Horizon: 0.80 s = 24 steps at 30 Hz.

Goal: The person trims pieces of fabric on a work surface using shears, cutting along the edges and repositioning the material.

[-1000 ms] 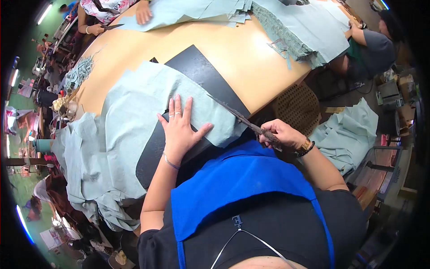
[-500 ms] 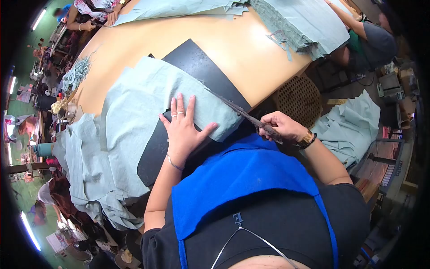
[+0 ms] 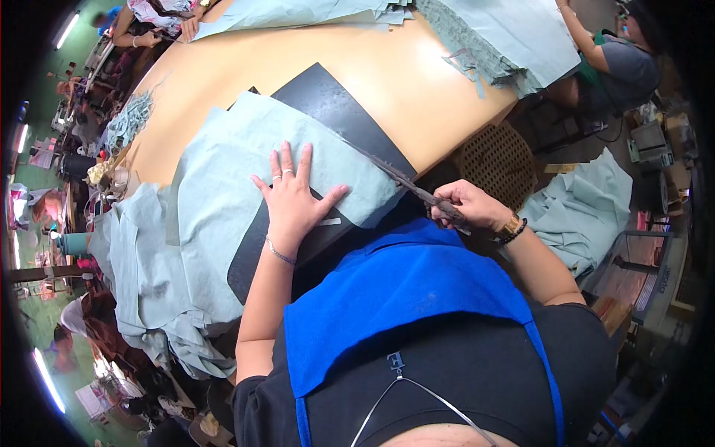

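Note:
A pale blue-green cloth sheet [image 3: 216,171] lies over a black board [image 3: 339,100] in front of me. My left hand [image 3: 294,201] rests flat on the cloth near its lower edge, fingers spread, with rings on it. My right hand [image 3: 469,207] is closed round the dark, wrapped handles of what look like long scissors [image 3: 402,181]. Their narrow blades point up and left along the right edge of the cloth. Whether the blades are apart, I cannot tell. More of the same cloth [image 3: 141,261] hangs in folds over the left side of the table.
Stacked cloth sheets [image 3: 506,45] lie at the far right of the tan table [image 3: 417,82]. Cut strips [image 3: 130,119] are heaped at its left edge. Another person's hand [image 3: 190,28] touches cloth at the top left. A woven stool [image 3: 495,160] and crumpled cloth [image 3: 581,208] are on the right.
My left hand has shifted a little left and up over the cloth, uncovering a small white mark on the black board. My right hand and the scissors have hardly moved.

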Tool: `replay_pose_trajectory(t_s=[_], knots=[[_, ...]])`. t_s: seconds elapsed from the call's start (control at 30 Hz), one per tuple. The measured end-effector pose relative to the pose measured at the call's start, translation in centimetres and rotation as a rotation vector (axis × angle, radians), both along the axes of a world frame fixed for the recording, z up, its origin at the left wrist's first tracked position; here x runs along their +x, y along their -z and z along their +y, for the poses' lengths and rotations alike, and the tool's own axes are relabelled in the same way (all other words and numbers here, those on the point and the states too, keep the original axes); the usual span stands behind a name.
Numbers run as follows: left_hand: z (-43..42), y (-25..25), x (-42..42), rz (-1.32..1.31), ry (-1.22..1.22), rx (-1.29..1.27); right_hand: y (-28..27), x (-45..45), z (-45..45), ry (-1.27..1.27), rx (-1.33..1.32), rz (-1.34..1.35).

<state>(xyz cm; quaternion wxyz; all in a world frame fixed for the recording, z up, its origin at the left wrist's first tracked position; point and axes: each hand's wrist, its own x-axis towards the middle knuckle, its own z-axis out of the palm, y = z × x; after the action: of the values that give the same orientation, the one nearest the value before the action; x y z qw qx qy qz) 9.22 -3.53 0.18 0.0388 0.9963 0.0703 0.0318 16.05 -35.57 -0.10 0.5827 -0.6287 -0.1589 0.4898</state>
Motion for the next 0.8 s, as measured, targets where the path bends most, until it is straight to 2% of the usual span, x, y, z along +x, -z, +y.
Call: replay_pose_trajectory(t_s=[0.07, 0.43, 0.8], knots=[[-0.6, -0.4, -0.2, 0.003, 0.02, -0.001, 0.5, 0.2, 0.8, 0.009, 0.051, -0.016], [-0.6, 0.2, -0.6, -0.032, 0.059, -0.022, -1.2, 0.3, -0.1, 0.007, -0.063, 0.022], [-1.6, -0.4, -1.6, -0.001, 0.092, -0.033, 0.3, 0.8, 1.3, -0.005, 0.002, -0.013]])
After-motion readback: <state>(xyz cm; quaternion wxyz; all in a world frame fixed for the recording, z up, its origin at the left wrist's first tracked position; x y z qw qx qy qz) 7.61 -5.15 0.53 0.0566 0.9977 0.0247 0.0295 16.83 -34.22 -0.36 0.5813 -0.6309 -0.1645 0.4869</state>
